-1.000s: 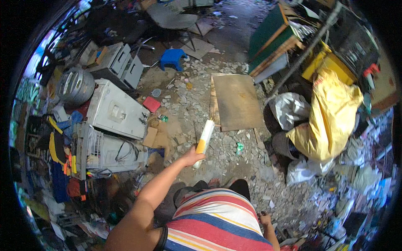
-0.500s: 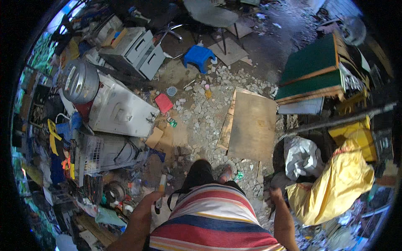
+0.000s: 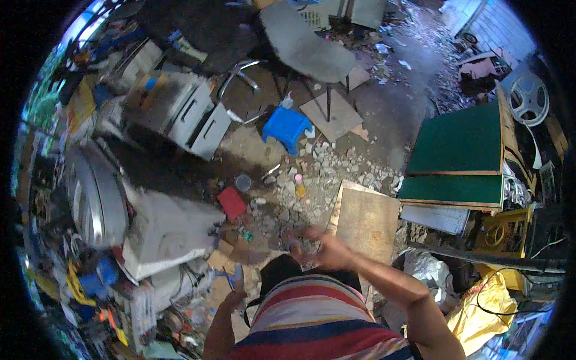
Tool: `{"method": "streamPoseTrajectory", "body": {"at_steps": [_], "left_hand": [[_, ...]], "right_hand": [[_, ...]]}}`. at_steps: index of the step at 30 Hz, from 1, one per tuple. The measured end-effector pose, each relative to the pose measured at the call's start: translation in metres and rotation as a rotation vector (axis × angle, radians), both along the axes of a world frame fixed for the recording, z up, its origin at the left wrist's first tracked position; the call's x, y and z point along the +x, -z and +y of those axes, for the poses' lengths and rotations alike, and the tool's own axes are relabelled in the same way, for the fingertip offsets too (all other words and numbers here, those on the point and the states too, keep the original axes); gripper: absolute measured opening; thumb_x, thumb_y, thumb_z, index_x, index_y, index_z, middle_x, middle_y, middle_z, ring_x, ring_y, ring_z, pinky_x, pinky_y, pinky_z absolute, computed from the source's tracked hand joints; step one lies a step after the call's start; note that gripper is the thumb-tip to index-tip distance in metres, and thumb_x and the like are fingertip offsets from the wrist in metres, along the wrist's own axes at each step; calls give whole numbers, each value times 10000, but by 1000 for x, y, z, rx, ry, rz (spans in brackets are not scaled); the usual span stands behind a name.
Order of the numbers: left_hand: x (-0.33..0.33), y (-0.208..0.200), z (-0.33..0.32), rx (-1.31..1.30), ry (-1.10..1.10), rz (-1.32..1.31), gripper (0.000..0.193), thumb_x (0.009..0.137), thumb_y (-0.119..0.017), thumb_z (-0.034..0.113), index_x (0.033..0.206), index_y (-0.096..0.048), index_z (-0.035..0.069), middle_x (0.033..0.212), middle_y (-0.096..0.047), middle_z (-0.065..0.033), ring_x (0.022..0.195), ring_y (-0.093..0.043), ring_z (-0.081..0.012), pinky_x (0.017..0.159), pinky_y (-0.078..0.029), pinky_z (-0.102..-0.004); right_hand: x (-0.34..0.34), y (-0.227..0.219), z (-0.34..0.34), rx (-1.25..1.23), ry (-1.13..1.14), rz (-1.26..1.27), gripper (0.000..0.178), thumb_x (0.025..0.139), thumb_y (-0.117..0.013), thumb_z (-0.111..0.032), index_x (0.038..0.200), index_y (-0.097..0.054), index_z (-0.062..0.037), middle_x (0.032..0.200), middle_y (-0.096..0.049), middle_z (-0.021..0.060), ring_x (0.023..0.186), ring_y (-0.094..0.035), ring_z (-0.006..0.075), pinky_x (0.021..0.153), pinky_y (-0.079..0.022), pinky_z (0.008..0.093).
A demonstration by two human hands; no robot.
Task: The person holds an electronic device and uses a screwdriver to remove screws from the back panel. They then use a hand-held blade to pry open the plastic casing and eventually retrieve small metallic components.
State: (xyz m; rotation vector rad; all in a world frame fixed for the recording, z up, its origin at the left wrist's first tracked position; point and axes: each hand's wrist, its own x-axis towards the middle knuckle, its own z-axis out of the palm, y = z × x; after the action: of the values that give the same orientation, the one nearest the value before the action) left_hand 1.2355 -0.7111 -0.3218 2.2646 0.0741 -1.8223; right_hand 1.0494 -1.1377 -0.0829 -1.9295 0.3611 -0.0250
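No lettering, labels, numbers or signs can be read anywhere here

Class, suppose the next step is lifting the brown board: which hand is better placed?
Probably the right hand, stretched forward and nearer the brown board, though blur hides whether it is free. The left hand is farther off and holds a pale, slim object.

Blue stool (image 3: 287, 125), grey drawer cabinet (image 3: 180, 114), green boards (image 3: 457, 143)
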Motion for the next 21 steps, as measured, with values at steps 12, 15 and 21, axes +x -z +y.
{"method": "streamPoseTrajectory", "body": {"at_steps": [12,15,21], "left_hand": [[198,-26,-227,-269,-276,-247,355,763,-691,297,991,-578,49,783,-561,-57,651,-515,-165,572,-429,-367],[182,-14,-233,-143,-248,-197,388,771,-694,325,1035,-568,71,823,-570,-73,689,-528,-181,599,-441,-380],[143,-31,-278,61,-260,-90,456,785,-699,382,1122,-549,113,902,-588,-104,767,-554,-212,652,-465,-407]], "right_hand": [[266,-218,-51,486,-1087,-1121,503,775,-626,-321,1210,-554,-79,1131,-567,190,1066,-539,363,893,-439,482],[311,-184,-121,586,-1146,-1096,520,781,-632,-325,1232,-534,-87,1161,-551,183,1090,-524,358,908,-430,482],[421,-51,-292,799,-1077,-805,556,793,-644,-333,1276,-495,-102,1221,-518,170,1138,-492,349,938,-411,483]]}}
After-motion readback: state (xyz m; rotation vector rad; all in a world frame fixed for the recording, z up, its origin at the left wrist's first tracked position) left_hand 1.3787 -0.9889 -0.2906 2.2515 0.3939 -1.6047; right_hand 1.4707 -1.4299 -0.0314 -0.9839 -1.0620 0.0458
